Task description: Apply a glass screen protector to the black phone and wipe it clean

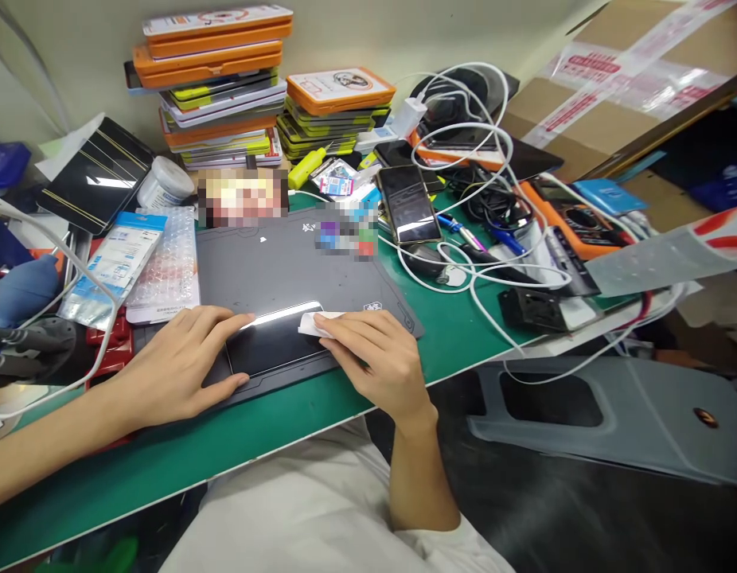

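A dark-screened phone [276, 342] lies flat on a grey work mat [273, 267], with a bright reflection along its upper edge. My left hand [177, 358] grips the phone's left end, thumb at the near edge and forefinger at the far edge. Pinched in my right hand [377, 350] is a folded white wipe [312, 324], which touches the right part of the screen. The fingers of my right hand hide some of the wipe and the phone's right end.
Stacks of orange and yellow flat cases [338, 91] stand by the wall. Another phone [407, 203], looping white cables [476, 274] and an orange multimeter [563, 215] crowd the right. Packets [115, 267] and a white jar [164, 183] lie left. A grey plastic stool [643, 414] stands below.
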The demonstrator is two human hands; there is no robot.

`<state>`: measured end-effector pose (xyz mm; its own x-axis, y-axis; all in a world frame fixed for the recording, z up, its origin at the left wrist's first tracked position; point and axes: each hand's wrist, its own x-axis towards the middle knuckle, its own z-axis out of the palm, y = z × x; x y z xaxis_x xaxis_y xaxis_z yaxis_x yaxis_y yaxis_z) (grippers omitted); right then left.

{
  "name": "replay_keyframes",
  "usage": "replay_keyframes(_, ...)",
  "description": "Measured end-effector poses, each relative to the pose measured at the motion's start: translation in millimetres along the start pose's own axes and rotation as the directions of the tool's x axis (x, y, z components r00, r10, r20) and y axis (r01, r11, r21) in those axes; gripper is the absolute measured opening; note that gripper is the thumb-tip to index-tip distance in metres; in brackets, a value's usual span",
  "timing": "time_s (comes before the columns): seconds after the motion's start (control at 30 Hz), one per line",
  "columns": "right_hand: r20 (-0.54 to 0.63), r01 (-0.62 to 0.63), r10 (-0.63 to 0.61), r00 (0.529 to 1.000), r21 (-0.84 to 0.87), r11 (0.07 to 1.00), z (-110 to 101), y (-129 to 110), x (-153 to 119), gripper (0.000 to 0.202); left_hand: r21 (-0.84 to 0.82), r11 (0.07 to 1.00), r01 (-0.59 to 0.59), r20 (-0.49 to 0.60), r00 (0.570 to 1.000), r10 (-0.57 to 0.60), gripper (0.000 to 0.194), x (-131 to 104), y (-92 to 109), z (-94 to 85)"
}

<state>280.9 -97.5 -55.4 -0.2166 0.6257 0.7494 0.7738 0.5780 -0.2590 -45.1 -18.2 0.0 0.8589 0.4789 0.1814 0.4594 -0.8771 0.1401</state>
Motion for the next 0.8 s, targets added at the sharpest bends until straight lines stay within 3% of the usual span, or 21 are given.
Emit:
replay_keyframes(0.43, 0.043, 0.033, -0.034, 0.999, 0.035, 0.999, -2, -4, 6, 0.024, -0.034, 0.999, 0.0, -0.003, 1.0, -0.001, 0.056, -1, 2, 4.0)
replay_keyframes(0.6, 0.104, 0.063, -0.058, 0.993, -0.047, 0.997, -2, -20, 14, 0.022, -0.067, 0.997, 0.031, -0.023, 0.999, -0.033, 0.067, -2, 0, 8.7)
replay_keyframes(0.8, 0.114, 0.016, -0.005, 0.993, -0.094, 0.995, 5, -46, 18, 0.023, -0.047, 0.999, 0.008, -0.028, 1.0, -0.009, 0.071, -2, -3, 12.0)
